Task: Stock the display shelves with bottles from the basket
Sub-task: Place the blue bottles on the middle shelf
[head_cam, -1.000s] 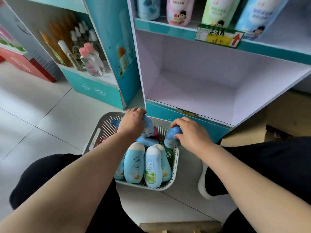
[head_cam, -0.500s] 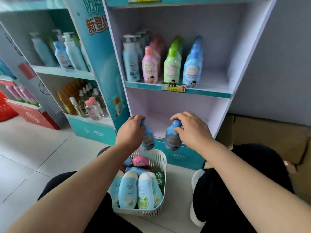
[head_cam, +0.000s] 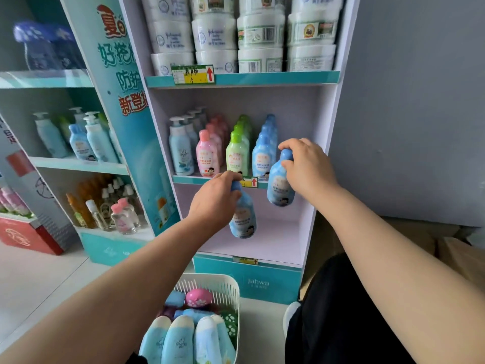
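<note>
The left hand (head_cam: 214,199) is just left of and below the yellow price tag (head_cam: 248,182) on the shelf edge. Its fingers are curled tight round the cap and neck of a blue bottle (head_cam: 242,219). This bottle hangs directly under the tag, in front of the lower compartment. Its cap points up into the palm and its base points down. The long axis is close to vertical, with the base leaning a little to the right, and the label faces me.

Right of the tag, the right hand (head_cam: 307,166) grips a second blue bottle (head_cam: 279,187) in the same way, with fingers and thumb closed over the cap. This bottle is level with the tag and a little higher than the first one. It is also cap up and almost upright, with the label outward.

Far below the tag, the white basket (head_cam: 232,283) on the floor holds more bottles, which lie on their sides.

I judge the step to be the carrying of two bottles from basket to shelf, so the stocking is far from finished. A row of the same blue bottles (head_cam: 263,153) stands just above the tag, so I think these two belong there. The next move would then call for lifting each base over the shelf lip and setting it down flat and upright beside that row without knocking the neighbours. Only then should the fingers open.
</note>
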A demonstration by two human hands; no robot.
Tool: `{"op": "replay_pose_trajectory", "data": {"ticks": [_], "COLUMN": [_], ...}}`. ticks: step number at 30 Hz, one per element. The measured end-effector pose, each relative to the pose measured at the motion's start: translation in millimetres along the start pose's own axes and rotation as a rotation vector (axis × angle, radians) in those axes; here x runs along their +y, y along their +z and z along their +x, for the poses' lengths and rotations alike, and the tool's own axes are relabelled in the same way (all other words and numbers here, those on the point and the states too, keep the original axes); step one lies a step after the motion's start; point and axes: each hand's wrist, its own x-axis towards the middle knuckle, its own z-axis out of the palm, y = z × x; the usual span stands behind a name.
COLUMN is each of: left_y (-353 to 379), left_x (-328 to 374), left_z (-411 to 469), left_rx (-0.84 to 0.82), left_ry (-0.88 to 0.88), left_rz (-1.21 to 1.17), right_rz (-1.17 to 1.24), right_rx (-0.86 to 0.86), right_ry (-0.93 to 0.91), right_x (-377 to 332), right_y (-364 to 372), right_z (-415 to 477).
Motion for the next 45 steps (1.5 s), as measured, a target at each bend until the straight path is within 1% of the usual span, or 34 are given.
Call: {"op": "replay_pose_trajectory", "data": {"ticks": [3,9,12,15,21,27,32,33,36,37,38,39,41,43,44,45], "left_y": [-2,-3,-3,0,11,16,14,12,7,7,7,8,10,15,18,22], "left_x": [6,9,9,7,0,-2,5,7,17,22,26,31,40,51,57,63], "left_z": [10,29,38,46,52,54,58,59,65,68,71,74,79,81,81,81], "left_rx": [-0.019,-0.089,-0.098,-0.103,-0.132,-0.129,-0.103,-0.092,-0.067,-0.059,-0.052,-0.046,-0.039,-0.047,-0.056,-0.07], "left_ry": [0.033,0.091,0.126,0.132,0.133,0.118,0.143,0.149,0.156,0.151,0.142,0.127,0.104,0.116,0.127,0.136], "left_rz": [0.001,0.046,0.051,0.043,0.037,0.009,0.006,0.003,-0.015,-0.026,-0.038,-0.049,-0.066,-0.07,-0.072,-0.074], "right_rz": [-0.01,-0.098,-0.129,-0.12,-0.129,-0.128,-0.037,-0.018,0.055,0.104,0.147,0.18,0.209,0.188,0.197,0.224], "right_rx": [0.046,0.051,0.082,0.104,0.066,0.08,0.025,0.051,0.208,0.217,0.182,0.111,-0.133,-0.373,-0.431,-0.443], "right_ry": [0.026,0.052,0.057,0.111,0.153,0.128,0.139,0.132,0.051,0.019,-0.014,-0.039,-0.034,0.007,0.026,0.048], "right_x": [3,12,15,21,38,45,47,44,38,36,37,38,41,46,50,54], "right_y": [-5,10,19,28,54,63,58,55,46,42,39,36,32,28,28,27], "right_z": [21,55,72,88,103,105,100,95,70,59,47,34,10,-10,-15,-19]}}
